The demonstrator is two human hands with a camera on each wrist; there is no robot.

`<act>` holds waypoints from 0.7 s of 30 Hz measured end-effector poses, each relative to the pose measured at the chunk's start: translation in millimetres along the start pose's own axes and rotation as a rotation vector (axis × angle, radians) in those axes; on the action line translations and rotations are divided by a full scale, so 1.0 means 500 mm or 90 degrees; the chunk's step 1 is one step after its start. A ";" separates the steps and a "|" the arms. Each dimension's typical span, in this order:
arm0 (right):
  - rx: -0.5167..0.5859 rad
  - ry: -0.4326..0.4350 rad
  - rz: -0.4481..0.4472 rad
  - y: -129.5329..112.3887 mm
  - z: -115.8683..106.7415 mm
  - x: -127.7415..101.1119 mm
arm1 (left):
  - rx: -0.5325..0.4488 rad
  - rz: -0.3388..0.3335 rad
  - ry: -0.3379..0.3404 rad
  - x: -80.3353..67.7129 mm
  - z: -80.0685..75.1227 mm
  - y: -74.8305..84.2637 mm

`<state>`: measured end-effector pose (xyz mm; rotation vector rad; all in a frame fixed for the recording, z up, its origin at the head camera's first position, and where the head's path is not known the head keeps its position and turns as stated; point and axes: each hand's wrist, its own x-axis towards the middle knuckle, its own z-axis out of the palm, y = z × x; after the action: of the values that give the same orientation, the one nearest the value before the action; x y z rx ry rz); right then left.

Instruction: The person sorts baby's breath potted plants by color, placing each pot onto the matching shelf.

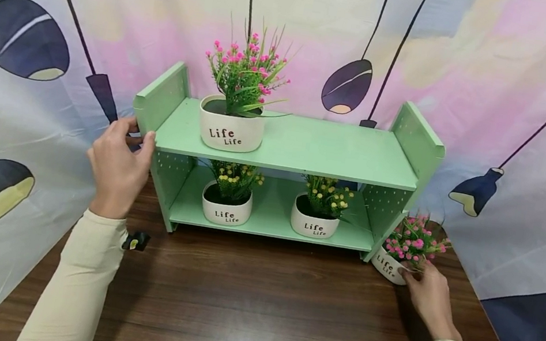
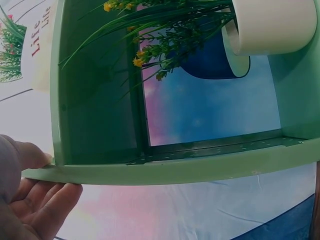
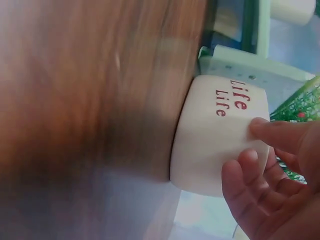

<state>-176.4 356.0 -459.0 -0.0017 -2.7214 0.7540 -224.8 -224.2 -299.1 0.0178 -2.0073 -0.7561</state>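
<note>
We see the left hand [image 1: 119, 163] grasping the green shelf's [image 1: 287, 143] left side panel. The right hand [image 1: 428, 297] grips the white pot [image 3: 215, 140] on the table [image 1: 253, 307] beside the shelf's right foot (fingertip contact shows only in the right wrist view).

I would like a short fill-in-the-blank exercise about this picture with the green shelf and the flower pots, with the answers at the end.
1. The pot on the top shelf holds ____ flowers.
2. The two pots on the lower shelf hold ____ flowers.
3. The right hand touches a white pot standing on the ____.
4. The left hand holds the ____ end of the green shelf.

Missing words: pink; yellow; table; left
</note>
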 end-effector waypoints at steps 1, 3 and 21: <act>0.005 0.001 0.001 -0.002 -0.001 -0.006 | 0.000 0.000 0.000 0.000 0.000 0.000; 0.016 -0.003 0.008 -0.003 -0.005 -0.017 | 0.000 0.001 0.001 -0.001 0.000 -0.001; 0.062 -0.130 0.029 -0.027 -0.032 -0.092 | -0.001 0.004 0.008 -0.002 0.002 -0.002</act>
<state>-126.7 348.2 -453.1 0.0367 -2.8809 0.9470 -225.5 -224.0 -300.7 0.0149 -1.9940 -0.7527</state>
